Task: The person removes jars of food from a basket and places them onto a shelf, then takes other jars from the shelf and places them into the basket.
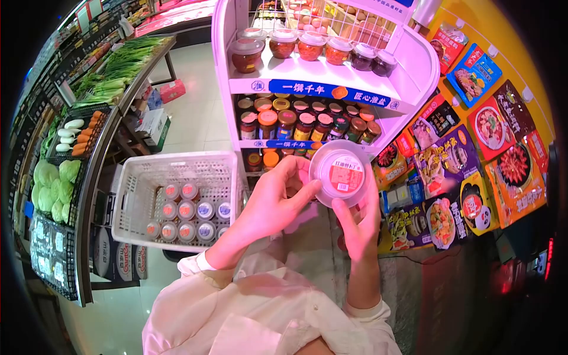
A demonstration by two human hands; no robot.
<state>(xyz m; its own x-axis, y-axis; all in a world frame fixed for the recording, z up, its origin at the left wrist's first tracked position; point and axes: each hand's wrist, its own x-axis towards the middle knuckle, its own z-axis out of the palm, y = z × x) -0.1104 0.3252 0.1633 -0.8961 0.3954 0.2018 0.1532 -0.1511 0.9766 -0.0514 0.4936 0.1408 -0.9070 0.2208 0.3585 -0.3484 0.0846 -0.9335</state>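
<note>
Between my two hands is a round clear plastic tub (338, 155) with a red and white label on its lid, facing up towards me. My left hand (285, 192) grips its left rim, the thumb lying along the edge. On the other side my right hand (361, 228) is wrapped around the tub's lower right, its thumb at the near rim and its other fingers partly hidden behind. Below and to the left, a white plastic crate (133, 204) holds several similar lidded tubs (187, 209), some with red labels and some with blue.
Ahead stands a white display shelf (266, 71), with filled tubs (311, 46) on its upper tier and glass jars (305, 125) below. Bagged foods (448, 157) hang at the right. A vegetable stand (112, 127) runs along the left, with boxes (155, 127) under it.
</note>
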